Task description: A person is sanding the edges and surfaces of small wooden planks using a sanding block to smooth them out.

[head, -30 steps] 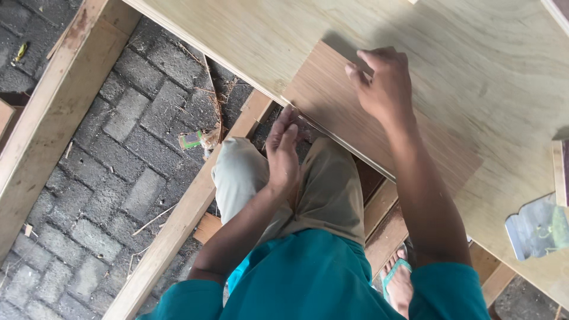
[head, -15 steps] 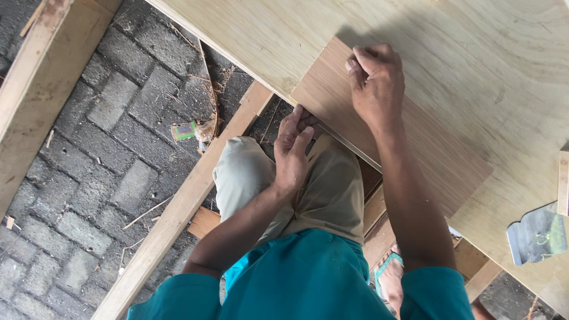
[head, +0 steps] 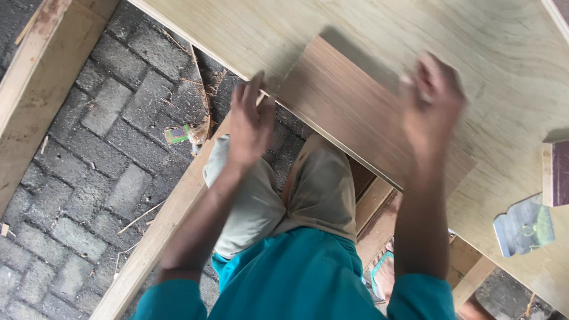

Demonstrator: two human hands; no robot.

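Pale plywood sheet spanned the frame from 10 to 4 o'clock, bearing a brown veneer panel near centre, its lower edge level with the sheet's edge. Right hand, blurred, lay flat and open on the panel at 2 o'clock, gripping nothing; left hand, fingers spread, met the panel's corner at 11 o'clock. Judgement: firm, even pressure and flush edges would serve best.

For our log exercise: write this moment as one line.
left hand: at brown panel edge | right hand: on panel, blurred | plywood sheet beneath
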